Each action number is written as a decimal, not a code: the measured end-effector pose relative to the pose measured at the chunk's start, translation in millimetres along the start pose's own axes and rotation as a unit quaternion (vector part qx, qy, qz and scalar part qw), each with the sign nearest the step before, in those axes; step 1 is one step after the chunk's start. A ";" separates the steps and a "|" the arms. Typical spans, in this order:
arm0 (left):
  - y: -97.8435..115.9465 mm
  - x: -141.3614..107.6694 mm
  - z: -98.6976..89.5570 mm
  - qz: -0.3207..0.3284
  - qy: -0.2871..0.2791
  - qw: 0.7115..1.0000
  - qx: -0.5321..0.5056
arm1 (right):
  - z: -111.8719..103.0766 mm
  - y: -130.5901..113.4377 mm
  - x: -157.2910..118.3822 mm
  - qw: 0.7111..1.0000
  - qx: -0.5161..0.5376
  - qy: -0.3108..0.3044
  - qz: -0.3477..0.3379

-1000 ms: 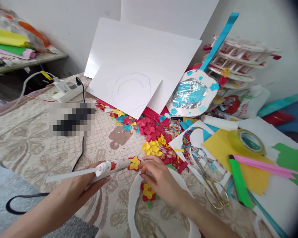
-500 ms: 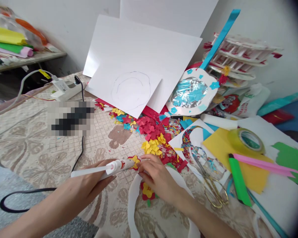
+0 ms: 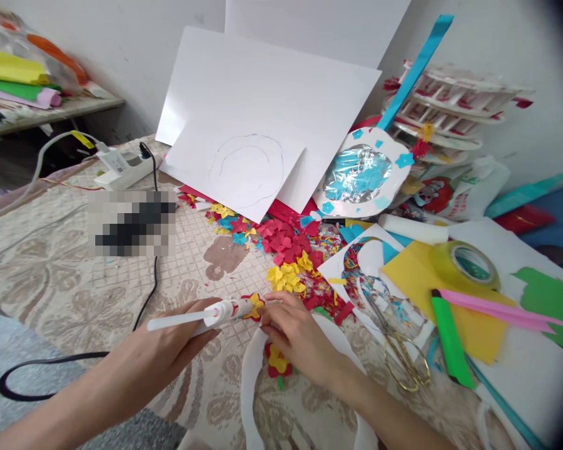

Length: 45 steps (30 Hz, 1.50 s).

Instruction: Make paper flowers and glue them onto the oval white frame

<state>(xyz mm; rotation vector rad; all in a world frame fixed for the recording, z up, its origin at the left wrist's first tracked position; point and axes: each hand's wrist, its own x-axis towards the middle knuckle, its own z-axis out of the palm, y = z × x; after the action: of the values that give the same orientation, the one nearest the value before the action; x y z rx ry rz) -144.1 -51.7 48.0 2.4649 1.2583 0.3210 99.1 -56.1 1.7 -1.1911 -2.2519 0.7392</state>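
Observation:
A white glue gun (image 3: 223, 312) with a glue stick out of its back is gripped in my left hand (image 3: 178, 340). Its tip is at a small red and yellow paper flower (image 3: 254, 306). My right hand (image 3: 298, 331) pinches that flower from the right with bent fingers. Below my right hand lies a white wavy ring (image 3: 249, 381). Another red and yellow flower (image 3: 278, 360) with green leaves sits on the ring's inner edge, partly under my right hand.
Beyond the hands lie piles of yellow (image 3: 286, 278) and red paper flowers (image 3: 284, 240). Gold-handled scissors (image 3: 403, 362), a tape roll (image 3: 469, 265) and a green marker (image 3: 453, 344) are at the right. White sheets (image 3: 263, 112) lean at the back; a power strip (image 3: 129, 172) stands left.
The glue gun has turned slightly in my left hand, and its glue stick's rear end has shifted right. My right hand and the flower have hardly moved.

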 end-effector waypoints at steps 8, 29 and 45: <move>2.4 2.9 -2.6 0.014 0.004 1.000 -0.006 | 1.1 2.0 1.0 1.000 0.014 0.002 0.000; -0.3 0.5 1.1 0.021 0.011 1.000 0.007 | 0.8 0.6 -0.2 1.000 0.018 0.002 0.002; 0.0 -1.3 5.1 0.005 0.021 1.000 -0.013 | 0.4 -0.4 0.2 1.000 0.014 0.004 0.005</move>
<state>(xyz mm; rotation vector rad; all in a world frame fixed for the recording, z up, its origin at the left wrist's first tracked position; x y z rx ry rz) -143.0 -53.8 43.3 2.4558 1.2521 0.3914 98.5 -56.2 1.7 -1.1922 -2.2224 0.7659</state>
